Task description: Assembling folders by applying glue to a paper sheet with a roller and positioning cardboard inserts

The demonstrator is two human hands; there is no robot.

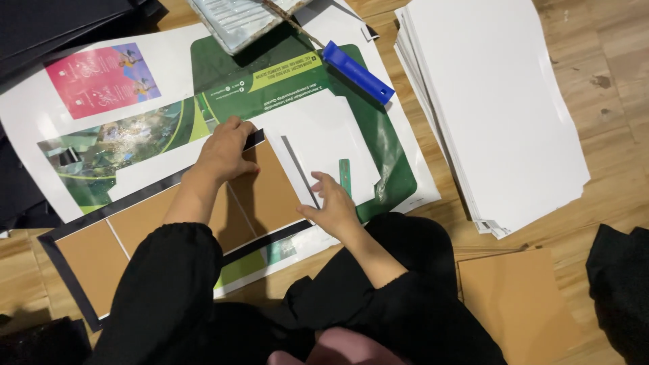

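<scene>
**Both hands flat on the card cover and its white sheet**

You are working on a wooden floor, over a big printed poster sheet of green, white and pink that serves as an underlay. To your right lies a tall stack of white sheets, and nearer you a loose piece of brown card.

On the poster lies the brown card cover — several brown panels set side by side on a dark backing with a black border showing along the edges. Its right end meets a white sheet.

Your left hand presses down on the cover's top edge, fingers curled over the black border, holding nothing. Your right hand rests on the lower edge of the white sheet, fingers spread narrow and flat — just beside a small green ruler.

Farther up, a blue scraper lies on the poster, and next to it a pale tray.
</scene>
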